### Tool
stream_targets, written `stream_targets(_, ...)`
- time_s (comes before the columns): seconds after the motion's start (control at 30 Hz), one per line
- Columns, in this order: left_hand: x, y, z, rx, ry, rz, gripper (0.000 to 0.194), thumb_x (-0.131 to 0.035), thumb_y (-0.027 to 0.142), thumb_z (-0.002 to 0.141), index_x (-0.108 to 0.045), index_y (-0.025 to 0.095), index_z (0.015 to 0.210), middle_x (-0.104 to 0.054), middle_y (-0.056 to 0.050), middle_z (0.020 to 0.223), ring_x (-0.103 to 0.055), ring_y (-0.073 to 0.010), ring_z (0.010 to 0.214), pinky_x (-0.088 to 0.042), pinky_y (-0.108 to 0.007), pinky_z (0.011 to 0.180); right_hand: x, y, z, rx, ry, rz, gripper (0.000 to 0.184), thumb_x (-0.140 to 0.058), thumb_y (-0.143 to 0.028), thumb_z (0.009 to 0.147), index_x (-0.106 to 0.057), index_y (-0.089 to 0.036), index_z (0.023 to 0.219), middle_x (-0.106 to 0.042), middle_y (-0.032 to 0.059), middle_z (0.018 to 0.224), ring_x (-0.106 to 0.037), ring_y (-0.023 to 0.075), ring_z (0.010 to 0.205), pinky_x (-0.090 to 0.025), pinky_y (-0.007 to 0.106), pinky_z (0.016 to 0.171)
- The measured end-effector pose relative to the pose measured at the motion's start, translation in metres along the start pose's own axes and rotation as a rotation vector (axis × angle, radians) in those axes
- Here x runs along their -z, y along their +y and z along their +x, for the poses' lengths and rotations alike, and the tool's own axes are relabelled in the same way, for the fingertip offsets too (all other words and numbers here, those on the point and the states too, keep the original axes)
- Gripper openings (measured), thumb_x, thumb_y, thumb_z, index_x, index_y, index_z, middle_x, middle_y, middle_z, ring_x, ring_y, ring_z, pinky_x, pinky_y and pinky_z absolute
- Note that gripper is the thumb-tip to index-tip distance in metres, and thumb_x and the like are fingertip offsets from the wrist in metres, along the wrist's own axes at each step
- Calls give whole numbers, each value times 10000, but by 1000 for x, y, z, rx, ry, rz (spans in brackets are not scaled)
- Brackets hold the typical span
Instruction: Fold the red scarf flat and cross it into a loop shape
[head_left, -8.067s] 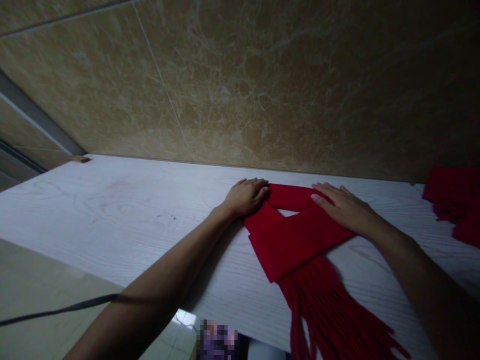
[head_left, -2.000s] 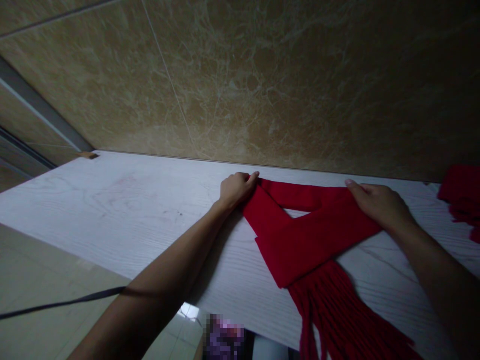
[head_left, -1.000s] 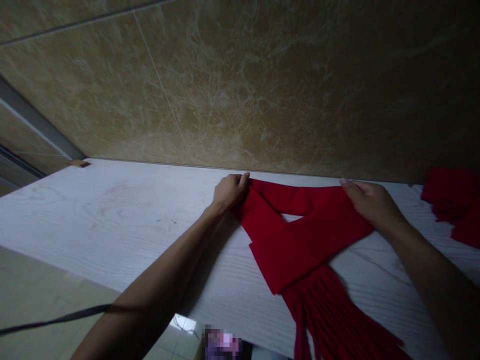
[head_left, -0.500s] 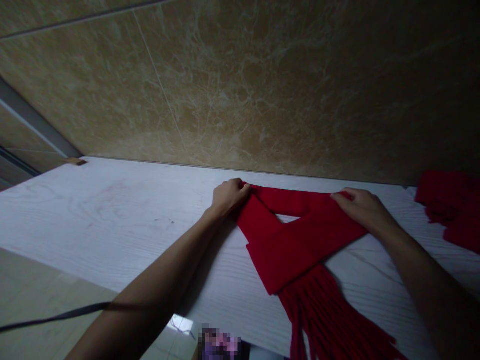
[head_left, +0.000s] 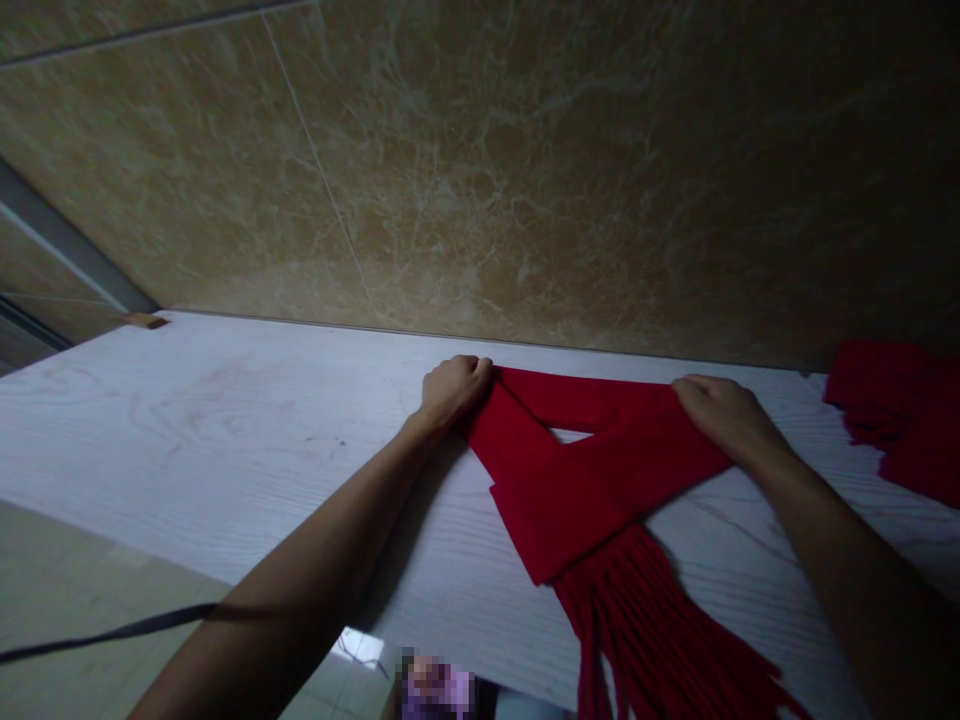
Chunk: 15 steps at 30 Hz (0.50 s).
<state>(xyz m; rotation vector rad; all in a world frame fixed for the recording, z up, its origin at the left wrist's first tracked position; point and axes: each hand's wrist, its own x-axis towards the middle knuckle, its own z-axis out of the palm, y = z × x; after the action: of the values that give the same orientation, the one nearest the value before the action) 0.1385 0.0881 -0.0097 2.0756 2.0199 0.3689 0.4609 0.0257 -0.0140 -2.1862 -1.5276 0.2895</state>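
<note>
A red scarf (head_left: 600,480) lies folded into a loop on the white table, its two ends crossing in front. Its fringe (head_left: 645,620) spreads toward the near edge, partly past the bottom of the view. With closed fingers, my left hand (head_left: 456,388) grips the far left corner of the loop. Closed over the far right corner is my right hand (head_left: 720,405), its fingertips partly hidden by the cloth. A small gap of bare tabletop shows inside the loop, between the back band and the crossing ends.
The white wood-grain table (head_left: 225,430) runs along a tan marbled wall (head_left: 480,180). More red cloth (head_left: 900,420) lies at the far right. A small wooden block (head_left: 146,320) sits at the far left corner. A dark strap (head_left: 112,632) crosses near my left forearm.
My right hand has turned slightly, its thumb pulled in over the scarf's corner. The left hand keeps its hold, and the scarf lies nearly the same.
</note>
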Motion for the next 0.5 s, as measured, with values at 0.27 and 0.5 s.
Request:
stream_targets(0.27,-4,-1,1,5,26,-15,598,-303,607,993,-745,213,907,-775,-123,988,-715,-278,944,-486,-341,806,-11,13,10,54,25,-9,423,-435,-527,898,-587,-251,616,-665,66,690,-603,246,720,-403,340,669)
stream_targets(0.5,-5,0,0,6,39,-13,585,-319,596,998,-751,212,908,-776,-123,978,-716,-278,946,-483,-339,804,-16,20,13,93,50,-21,412,-467,-535,917,-632,-255,663,-656,47,637,-608,232,719,-403,322,639)
